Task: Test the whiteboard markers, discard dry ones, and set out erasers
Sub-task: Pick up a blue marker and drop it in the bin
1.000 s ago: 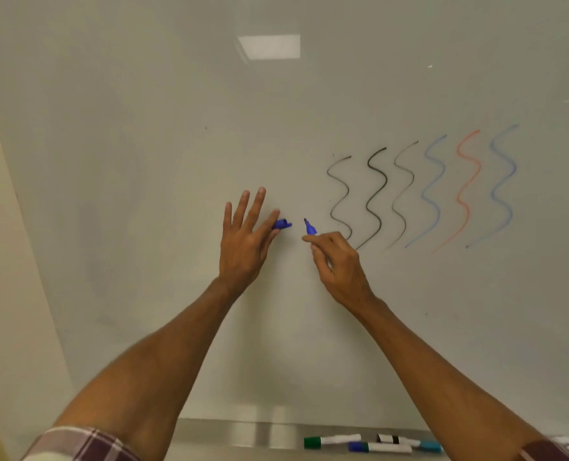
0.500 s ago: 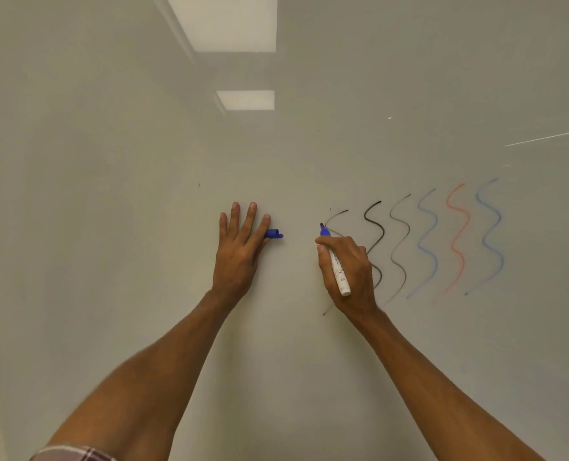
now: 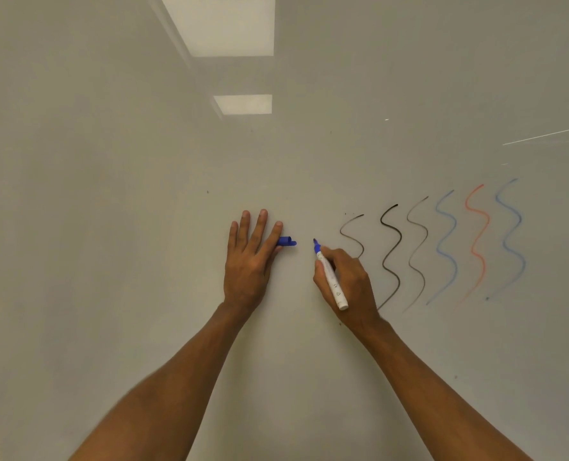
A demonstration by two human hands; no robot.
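My right hand (image 3: 346, 281) grips a white marker (image 3: 330, 277) with a blue tip, the tip pointing up-left and touching or nearly touching the whiteboard (image 3: 143, 227). My left hand (image 3: 249, 257) rests flat against the board, fingers spread upward, with the marker's blue cap (image 3: 287, 241) pinched between thumb and forefinger. To the right of the marker tip run several wavy test lines (image 3: 442, 247): black and grey ones, two blue ones and a red one.
Ceiling lights (image 3: 243, 104) reflect in the glossy board above my hands. A wide stretch of unmarked board lies to the left of my left hand. The tray with other markers is out of view.
The view has tilted upward, so the tray and its markers dropped out of frame. My right hand turned the marker into a writing grip with the tip at the board. The left hand keeps the cap.
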